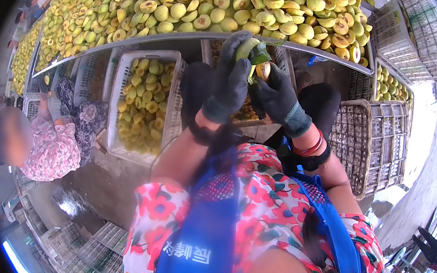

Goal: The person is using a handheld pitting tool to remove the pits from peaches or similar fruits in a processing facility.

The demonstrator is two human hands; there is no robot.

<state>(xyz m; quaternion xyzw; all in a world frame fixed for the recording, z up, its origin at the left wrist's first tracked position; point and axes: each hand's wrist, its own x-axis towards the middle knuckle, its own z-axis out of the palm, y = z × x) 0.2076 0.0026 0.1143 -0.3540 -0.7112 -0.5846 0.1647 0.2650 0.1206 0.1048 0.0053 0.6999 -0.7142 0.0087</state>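
Observation:
My left hand (232, 82), in a dark knit work glove, grips a green fruit (245, 49) at the metal table's edge. Dark green leaves (260, 54) stick out beside the fruit. Close against it on the right, my right hand (279, 99), gloved the same way, has its fingers closed around a small tan object (263, 70). Whether that is a tool's handle or a piece of fruit, I cannot tell. Just beyond both hands, halved yellow-green fruits (217, 15) are heaped on the table, many showing brown hollows.
Left of my knees stands a white plastic crate (114, 124) of fruit halves. Another crate (257, 122) sits between my legs, partly hidden. An upright grid-sided crate (385, 145) is at my right. A co-worker (51, 143) sits at the left; stacked crates (95, 263) stand behind.

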